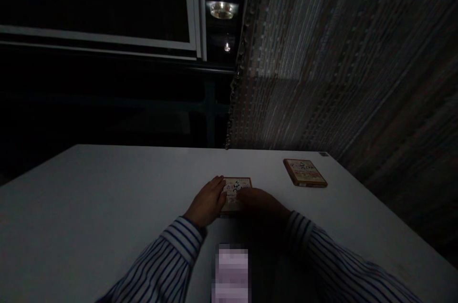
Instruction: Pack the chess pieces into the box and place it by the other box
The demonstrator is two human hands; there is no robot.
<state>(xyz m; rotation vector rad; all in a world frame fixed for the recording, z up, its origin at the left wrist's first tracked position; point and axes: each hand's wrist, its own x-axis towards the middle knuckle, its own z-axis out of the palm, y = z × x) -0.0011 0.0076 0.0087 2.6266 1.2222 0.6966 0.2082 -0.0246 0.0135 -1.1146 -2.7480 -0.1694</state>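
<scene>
Both hands on the flat printed box (pixel 237 187), mid white table (pixel 107 198). Left hand (pixel 207 203) lies spread, fingers on its left edge; right hand (pixel 264 203) covers the right side (too dark to tell its grip). It looks light, thin and stiff, best pinched at opposite edges. A matching box (pixel 305 172) lies well apart.

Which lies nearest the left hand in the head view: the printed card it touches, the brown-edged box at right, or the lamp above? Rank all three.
1. Printed card: under the fingers of the left hand, mid-table.
2. Brown-edged box: off to the right, near the far edge of the table.
3. Lamp: high up, well beyond the table.
</scene>
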